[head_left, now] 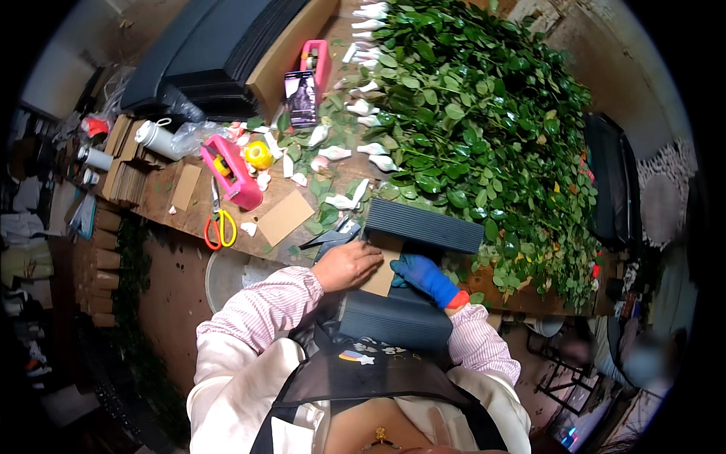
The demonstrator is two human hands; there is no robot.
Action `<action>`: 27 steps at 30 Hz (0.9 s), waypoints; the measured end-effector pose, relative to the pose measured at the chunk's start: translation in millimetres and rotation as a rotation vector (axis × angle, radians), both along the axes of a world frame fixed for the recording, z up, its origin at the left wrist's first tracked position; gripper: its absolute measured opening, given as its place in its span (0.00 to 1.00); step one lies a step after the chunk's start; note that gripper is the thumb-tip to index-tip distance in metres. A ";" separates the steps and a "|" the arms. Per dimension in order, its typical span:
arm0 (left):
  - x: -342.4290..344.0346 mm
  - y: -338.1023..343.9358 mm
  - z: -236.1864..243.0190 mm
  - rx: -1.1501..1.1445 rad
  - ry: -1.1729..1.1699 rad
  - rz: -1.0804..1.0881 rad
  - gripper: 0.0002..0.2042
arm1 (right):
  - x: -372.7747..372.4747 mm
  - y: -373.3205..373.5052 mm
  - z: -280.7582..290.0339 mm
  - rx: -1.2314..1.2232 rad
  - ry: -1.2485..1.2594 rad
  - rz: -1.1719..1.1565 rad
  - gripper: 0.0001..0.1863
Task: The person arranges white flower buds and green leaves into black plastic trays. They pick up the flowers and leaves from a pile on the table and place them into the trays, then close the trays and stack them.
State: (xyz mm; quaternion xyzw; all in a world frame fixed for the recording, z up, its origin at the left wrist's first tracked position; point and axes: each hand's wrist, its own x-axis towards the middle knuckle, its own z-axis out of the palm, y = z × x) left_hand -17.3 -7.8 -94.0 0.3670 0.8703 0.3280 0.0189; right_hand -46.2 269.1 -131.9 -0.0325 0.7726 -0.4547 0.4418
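Note:
At the table's near edge, my bare left hand (348,265) has its fingers closed on the left side of a tan cardboard piece (382,281). My right hand (423,277), in a blue glove, presses its bent fingers on the right side of the same piece. The cardboard lies between two flaps of dark grey ribbed sheet: the far flap (423,225) rests on the table, and the near flap (395,321) is against my apron. Beside my left hand lies a dark, pointed tool (333,237), partly covered. What is under the cardboard is hidden.
Leafy rose stems (469,113) with white-wrapped heads (363,108) pile across the right. On the left lie scissors (220,227), a pink tape dispenser (231,172), a yellow tape roll (258,154) and a cardboard rectangle (285,217). Dark sheets (204,60) stack behind a phone (301,98).

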 end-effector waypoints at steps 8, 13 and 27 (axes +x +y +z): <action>1.1 19.8 -18.2 -0.057 0.011 -0.032 0.23 | 1.4 -10.5 7.4 0.240 0.194 0.102 0.24; 3.1 27.9 -10.4 -0.118 0.025 -0.030 0.21 | 1.5 21.4 33.6 0.562 0.501 0.515 0.25; -3.6 34.8 3.7 -0.135 -0.117 -0.246 0.24 | 25.9 51.8 107.5 -0.186 0.503 0.196 0.17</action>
